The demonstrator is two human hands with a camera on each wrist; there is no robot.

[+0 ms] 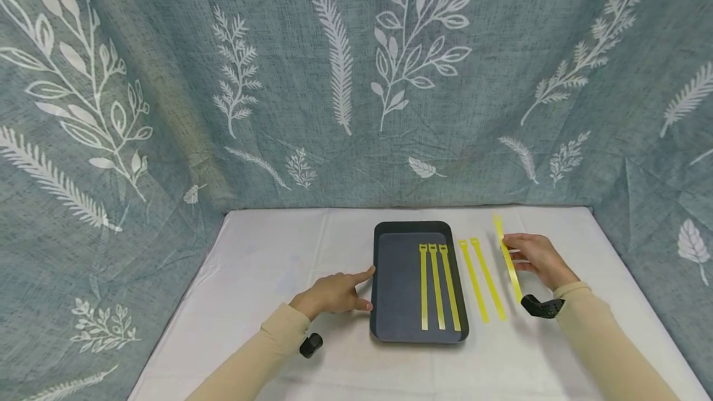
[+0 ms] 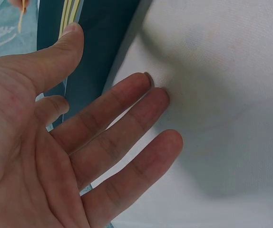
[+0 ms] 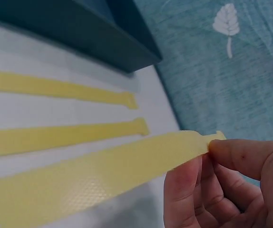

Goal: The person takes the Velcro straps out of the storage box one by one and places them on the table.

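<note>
I have the right hand [image 1: 537, 258] pinching one yellow strap [image 1: 510, 271] between thumb and fingers, close to its slotted head, with the long tail reaching back toward the wrist and seemingly lifted. The pinch sits at the narrow neck, so I judge the strap could twist or swing if the hand turned quickly, and a slack thumb might let it slip. Nearest to it, two loose straps [image 1: 474, 281] lie side by side on the white cloth [image 1: 267, 265]; carried low, that free tail might brush them askew. Beyond those sits the dark tray [image 1: 395, 289], with three more straps [image 1: 437, 289] inside, toward its right wall; a tail snagging on the rim could land crooked or across one of them. At the tray's left wall, I see the left hand [image 1: 337, 293] with fingers extended and spread, index and thumb against the edge, clasping nothing; too firm a push there could slide the tray.
</note>
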